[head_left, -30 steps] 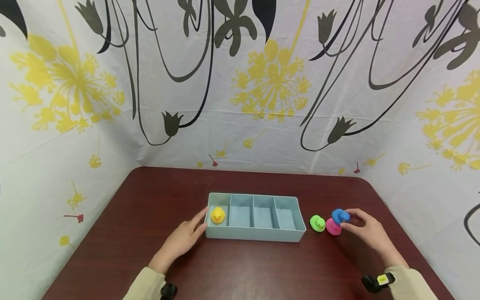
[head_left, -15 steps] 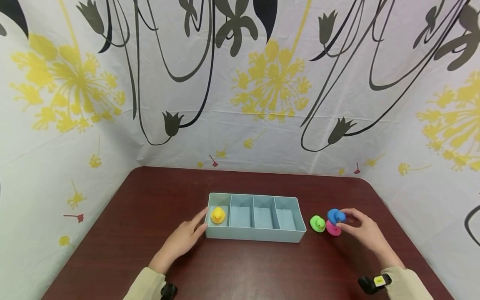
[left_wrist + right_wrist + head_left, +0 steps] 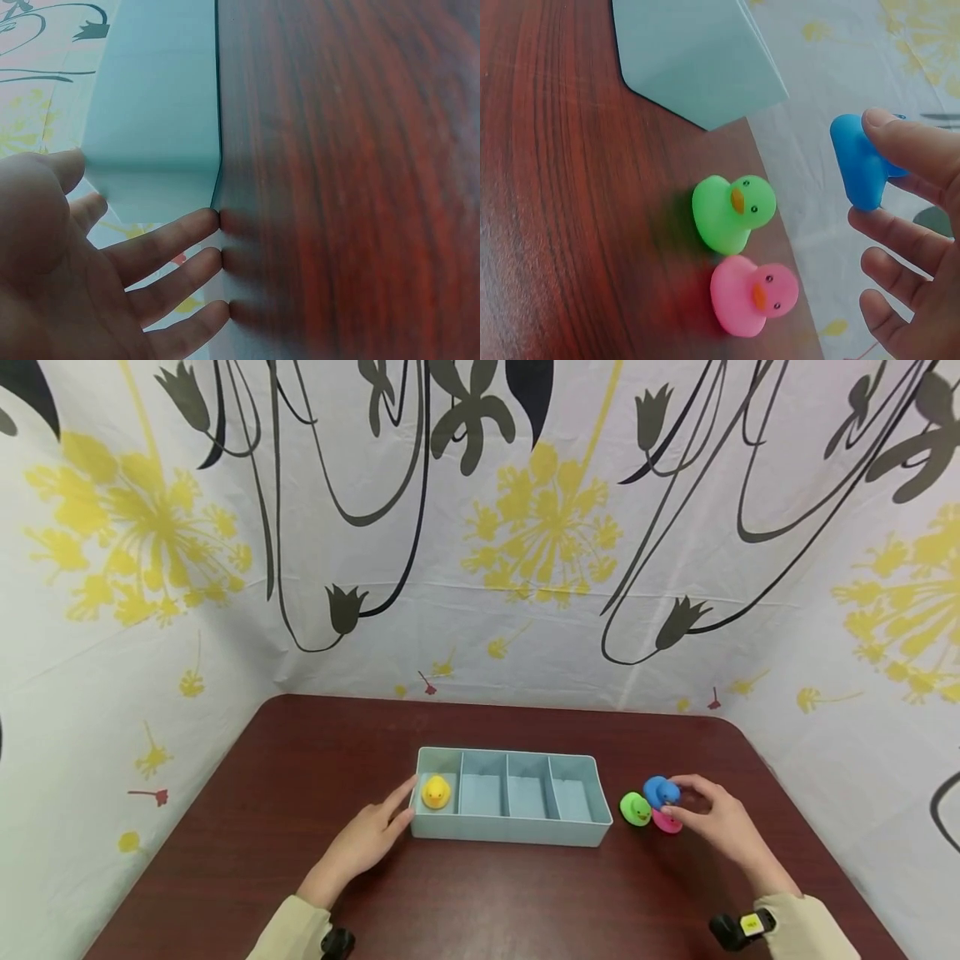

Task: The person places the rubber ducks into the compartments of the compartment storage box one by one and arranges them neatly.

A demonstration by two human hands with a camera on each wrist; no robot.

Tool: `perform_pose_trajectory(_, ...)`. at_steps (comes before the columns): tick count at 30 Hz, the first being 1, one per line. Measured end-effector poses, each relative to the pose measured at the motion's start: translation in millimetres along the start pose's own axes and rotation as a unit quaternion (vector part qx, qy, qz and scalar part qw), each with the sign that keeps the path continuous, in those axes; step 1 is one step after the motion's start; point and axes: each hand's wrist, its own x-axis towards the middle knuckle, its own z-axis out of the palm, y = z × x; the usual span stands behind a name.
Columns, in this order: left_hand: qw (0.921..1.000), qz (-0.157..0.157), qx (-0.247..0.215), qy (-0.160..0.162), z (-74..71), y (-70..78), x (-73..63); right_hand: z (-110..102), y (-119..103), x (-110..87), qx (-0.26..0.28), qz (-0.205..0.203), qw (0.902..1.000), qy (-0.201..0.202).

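Note:
My right hand (image 3: 716, 827) pinches a blue rubber duck (image 3: 857, 163) between thumb and fingers, lifted above the table. Below it sit a green rubber duck (image 3: 727, 214) and a pink rubber duck (image 3: 751, 296), side by side; in the head view the blue one partly covers the pink one. A pale blue box (image 3: 510, 829) with a row of several compartments stands left of them. In its leftmost compartment is a yellow rubber duck (image 3: 436, 792). My left hand (image 3: 365, 837) touches the box's left end with fingers extended, and its lower fingertips meet the tabletop in the left wrist view.
The dark red-brown wooden table (image 3: 495, 902) has rounded far corners. Behind it and along both sides hangs a white sheet (image 3: 420, 552) printed with yellow flowers and grey vines.
My right hand has carried the blue duck a short way left, from beside the pink duck toward the green duck and the box. My left hand keeps its place.

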Motion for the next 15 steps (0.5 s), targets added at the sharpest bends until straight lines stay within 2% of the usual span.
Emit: perform_pose_trajectory(15,1.0000,-0.006,-0.001,-0.004,-0.4,2.0,0.0,10,-14,4.3,0.015,-0.049,0.9986,0.014)
